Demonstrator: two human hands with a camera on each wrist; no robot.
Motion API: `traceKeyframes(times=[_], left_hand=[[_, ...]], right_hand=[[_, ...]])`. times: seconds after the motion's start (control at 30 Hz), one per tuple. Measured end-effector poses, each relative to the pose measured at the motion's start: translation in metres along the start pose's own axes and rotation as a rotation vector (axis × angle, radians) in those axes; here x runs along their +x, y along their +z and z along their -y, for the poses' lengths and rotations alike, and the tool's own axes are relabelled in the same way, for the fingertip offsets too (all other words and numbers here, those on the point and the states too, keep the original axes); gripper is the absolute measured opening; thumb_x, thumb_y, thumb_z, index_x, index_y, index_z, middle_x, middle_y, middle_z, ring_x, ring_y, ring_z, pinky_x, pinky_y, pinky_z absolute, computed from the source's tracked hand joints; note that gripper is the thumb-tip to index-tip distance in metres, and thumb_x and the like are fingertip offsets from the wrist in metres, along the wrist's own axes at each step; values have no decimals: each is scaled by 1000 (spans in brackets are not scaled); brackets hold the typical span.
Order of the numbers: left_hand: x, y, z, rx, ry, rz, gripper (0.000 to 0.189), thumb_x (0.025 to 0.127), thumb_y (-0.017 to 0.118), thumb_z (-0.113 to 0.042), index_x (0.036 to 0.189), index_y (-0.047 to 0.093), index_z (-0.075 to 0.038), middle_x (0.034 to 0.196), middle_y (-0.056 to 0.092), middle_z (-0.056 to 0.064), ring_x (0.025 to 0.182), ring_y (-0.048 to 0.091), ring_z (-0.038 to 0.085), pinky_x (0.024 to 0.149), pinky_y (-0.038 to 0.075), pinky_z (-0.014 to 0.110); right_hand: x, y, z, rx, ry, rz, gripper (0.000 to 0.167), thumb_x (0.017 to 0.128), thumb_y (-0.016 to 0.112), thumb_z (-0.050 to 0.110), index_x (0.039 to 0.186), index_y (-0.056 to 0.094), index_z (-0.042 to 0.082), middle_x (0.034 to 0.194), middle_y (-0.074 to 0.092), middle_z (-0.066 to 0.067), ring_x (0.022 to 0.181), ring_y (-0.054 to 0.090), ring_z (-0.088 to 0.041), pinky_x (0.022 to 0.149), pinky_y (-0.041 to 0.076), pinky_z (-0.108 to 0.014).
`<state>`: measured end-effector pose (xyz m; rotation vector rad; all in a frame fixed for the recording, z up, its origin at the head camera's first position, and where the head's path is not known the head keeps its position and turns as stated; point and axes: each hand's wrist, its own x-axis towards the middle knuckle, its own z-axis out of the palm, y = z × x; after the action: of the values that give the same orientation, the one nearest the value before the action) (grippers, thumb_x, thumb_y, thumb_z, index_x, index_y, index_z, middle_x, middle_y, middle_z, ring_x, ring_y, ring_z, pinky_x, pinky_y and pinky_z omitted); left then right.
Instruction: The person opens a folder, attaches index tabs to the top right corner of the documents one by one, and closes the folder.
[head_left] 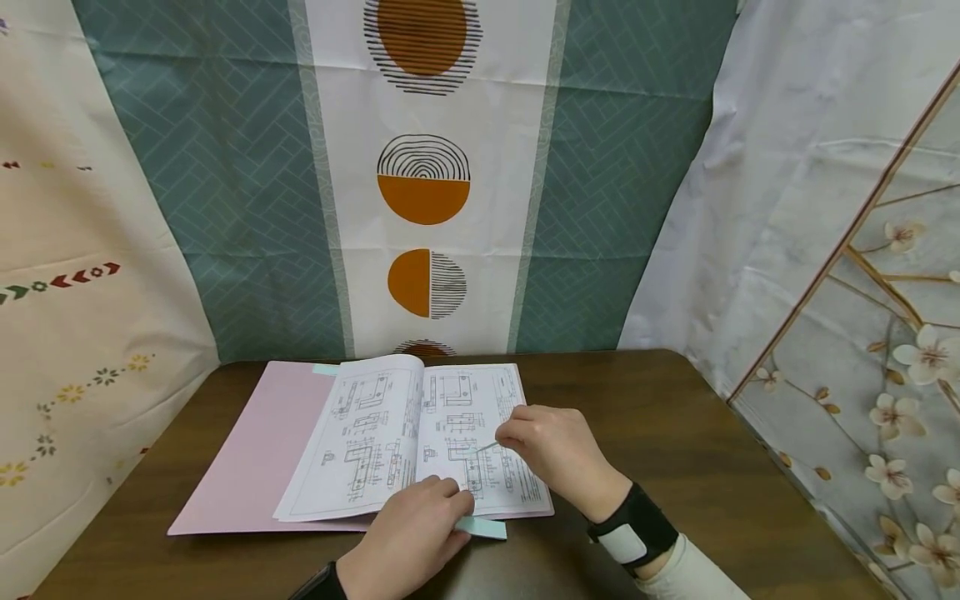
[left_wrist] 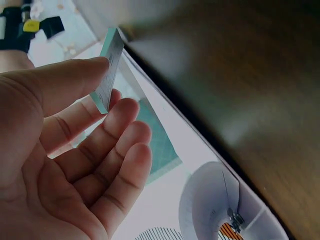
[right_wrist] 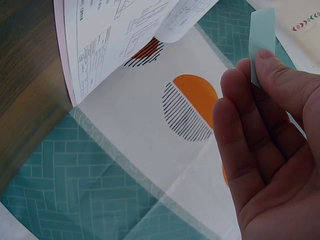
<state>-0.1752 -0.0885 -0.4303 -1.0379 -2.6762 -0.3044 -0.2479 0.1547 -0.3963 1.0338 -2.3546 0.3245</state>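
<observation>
An open booklet (head_left: pixel 480 417) of technical drawings lies with a pink cover (head_left: pixel 251 467) spread out to its left. My left hand (head_left: pixel 412 533) is at the booklet's lower edge, pinching a mint-green pad of sticky notes (head_left: pixel 486 527) between thumb and index finger; the pad's flat face (left_wrist: pixel 112 70) shows in the left wrist view. Over the right-hand page, my right hand (head_left: pixel 558 454) pinches a single mint-green sticky note (right_wrist: pixel 262 37) by one end. Its free end points left, close over the page. The other fingers of the right hand are loosely bent.
Another mint-green strip (head_left: pixel 326 369) shows at the top edge of the pink cover. The brown wooden table (head_left: pixel 637 400) extends to both sides. Patterned cloth (head_left: pixel 622 167) hangs behind the table, with more cloth at left and right. The left page bulges upward near the spine.
</observation>
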Motion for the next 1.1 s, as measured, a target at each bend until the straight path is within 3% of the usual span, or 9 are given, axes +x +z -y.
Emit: traceKeyframes(times=[0.4,0.87,1.1], left_hand=[[-3,9,-5,6,21,63,25,88,95,-28,96,73,-19,87,58,-11,78,54,8,68,48,27],[-2,13,-4,10,-8,134,26,88,95,-32,93,72,-20,82,58,-13,76,55,6,64,46,27],[0,9,-5,-18,-31,175,27,88,95,-35,92,72,-21,81,55,-14,74,52,4,63,44,27]], right_hand=[[-3,3,1,-12,2,24,22,82,99,13,98,88,23,90,76,12,78,73,-6,68,58,-26],[-2,4,2,-16,13,43,20,83,99,14,98,88,23,90,77,11,79,72,-6,69,59,-26],[-1,4,3,-12,16,57,19,83,99,14,98,89,22,90,77,11,79,72,-7,68,58,-26]])
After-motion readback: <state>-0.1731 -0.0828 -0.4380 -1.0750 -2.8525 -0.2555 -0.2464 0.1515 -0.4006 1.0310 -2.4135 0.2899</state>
